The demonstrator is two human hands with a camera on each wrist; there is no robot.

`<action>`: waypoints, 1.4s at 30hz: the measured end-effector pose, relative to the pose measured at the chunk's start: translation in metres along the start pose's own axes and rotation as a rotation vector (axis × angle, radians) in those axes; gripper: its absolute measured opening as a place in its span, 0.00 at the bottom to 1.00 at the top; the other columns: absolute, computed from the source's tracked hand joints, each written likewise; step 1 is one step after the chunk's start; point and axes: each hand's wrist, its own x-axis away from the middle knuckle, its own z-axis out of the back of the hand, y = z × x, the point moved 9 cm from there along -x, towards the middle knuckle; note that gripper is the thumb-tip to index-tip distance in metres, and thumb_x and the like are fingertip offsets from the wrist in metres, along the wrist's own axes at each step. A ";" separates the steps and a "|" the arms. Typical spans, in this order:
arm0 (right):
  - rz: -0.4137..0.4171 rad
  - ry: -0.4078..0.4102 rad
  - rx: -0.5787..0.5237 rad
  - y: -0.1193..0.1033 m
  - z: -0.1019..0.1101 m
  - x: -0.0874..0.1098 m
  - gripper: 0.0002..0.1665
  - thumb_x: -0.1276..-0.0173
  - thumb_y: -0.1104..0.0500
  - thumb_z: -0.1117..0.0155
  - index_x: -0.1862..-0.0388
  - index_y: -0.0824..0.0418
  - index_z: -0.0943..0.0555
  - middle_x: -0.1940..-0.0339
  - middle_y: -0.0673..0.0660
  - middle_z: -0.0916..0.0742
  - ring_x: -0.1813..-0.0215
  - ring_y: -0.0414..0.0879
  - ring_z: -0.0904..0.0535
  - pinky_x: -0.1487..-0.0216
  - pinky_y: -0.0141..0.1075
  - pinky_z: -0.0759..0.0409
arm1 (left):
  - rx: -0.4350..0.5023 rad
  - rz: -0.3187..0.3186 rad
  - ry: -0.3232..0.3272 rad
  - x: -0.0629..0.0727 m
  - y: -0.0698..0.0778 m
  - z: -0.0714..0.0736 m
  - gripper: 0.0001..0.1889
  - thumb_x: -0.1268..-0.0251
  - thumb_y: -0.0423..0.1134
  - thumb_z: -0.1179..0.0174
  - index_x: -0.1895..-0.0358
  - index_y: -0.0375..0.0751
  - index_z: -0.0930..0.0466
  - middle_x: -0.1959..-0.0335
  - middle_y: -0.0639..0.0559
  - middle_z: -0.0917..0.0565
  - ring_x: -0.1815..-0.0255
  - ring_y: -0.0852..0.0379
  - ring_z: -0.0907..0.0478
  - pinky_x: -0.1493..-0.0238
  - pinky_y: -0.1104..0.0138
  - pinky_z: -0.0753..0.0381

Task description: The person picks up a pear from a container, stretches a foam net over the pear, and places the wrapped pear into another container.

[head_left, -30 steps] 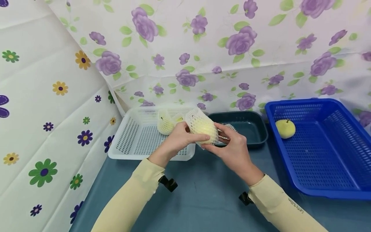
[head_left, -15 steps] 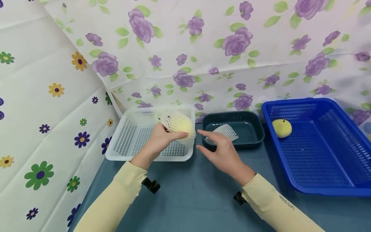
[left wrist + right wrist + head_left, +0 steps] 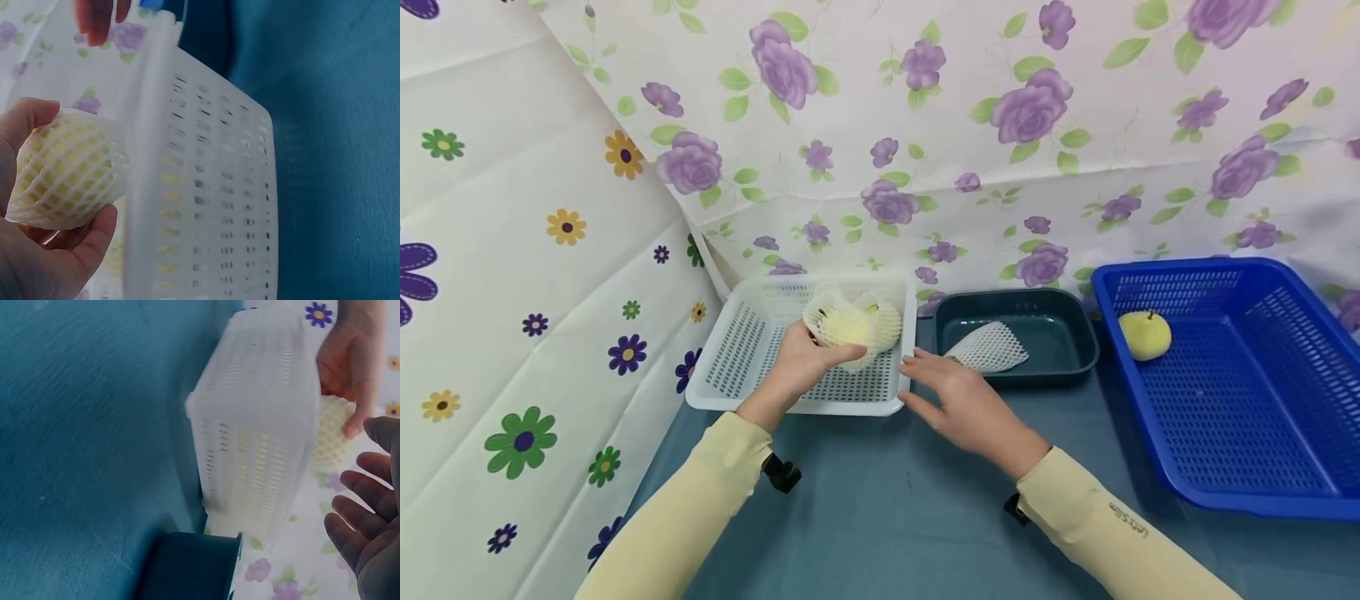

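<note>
My left hand [image 3: 801, 362] grips a pale yellow pear [image 3: 62, 165] wrapped in a white foam net, over the white basket [image 3: 715, 404]. Thumb and fingers curl round the net in the left wrist view. Beyond it in the basket lies another netted pear [image 3: 889, 325], partly covered by the held one in the head view. My right hand [image 3: 958, 400] hovers by the basket's right rim with fingers spread and nothing in them. A loose white foam net [image 3: 992, 347] lies in the dark green tray [image 3: 1060, 371], just past the right hand.
At the right stands a large blue basket [image 3: 1157, 454] with one bare pear [image 3: 1146, 335] against its left wall. A flower-patterned sheet [image 3: 850, 100] hangs close behind the containers. The blue-green tabletop [image 3: 895, 517] stretches in front of them.
The right hand has let go of the netted pear. My left hand has carried it left and down into the white basket, while the right hand has dropped slightly lower.
</note>
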 end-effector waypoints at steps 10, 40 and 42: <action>0.158 -0.014 0.147 -0.006 -0.030 0.004 0.23 0.34 0.47 0.39 0.41 0.53 0.22 0.39 0.54 0.21 0.33 0.47 0.29 0.40 0.41 0.24 | -0.159 0.005 -0.001 -0.003 -0.016 -0.007 0.37 0.62 0.59 0.26 0.45 0.54 0.30 0.54 0.56 0.22 0.56 0.56 0.22 0.58 0.61 0.19; 0.302 -0.031 0.140 -0.015 -0.039 0.004 0.16 0.31 0.55 0.42 0.46 0.56 0.19 0.44 0.55 0.17 0.33 0.50 0.29 0.37 0.37 0.27 | -0.310 0.022 -0.159 -0.025 -0.035 -0.045 0.29 0.64 0.55 0.24 0.55 0.55 0.25 0.64 0.56 0.20 0.67 0.54 0.22 0.69 0.64 0.22; 0.297 -0.032 0.138 -0.015 -0.039 0.005 0.17 0.31 0.54 0.42 0.46 0.56 0.19 0.43 0.56 0.18 0.33 0.50 0.29 0.37 0.37 0.27 | -0.315 0.023 -0.164 -0.027 -0.035 -0.047 0.29 0.64 0.55 0.24 0.54 0.55 0.25 0.63 0.56 0.20 0.66 0.55 0.22 0.69 0.64 0.21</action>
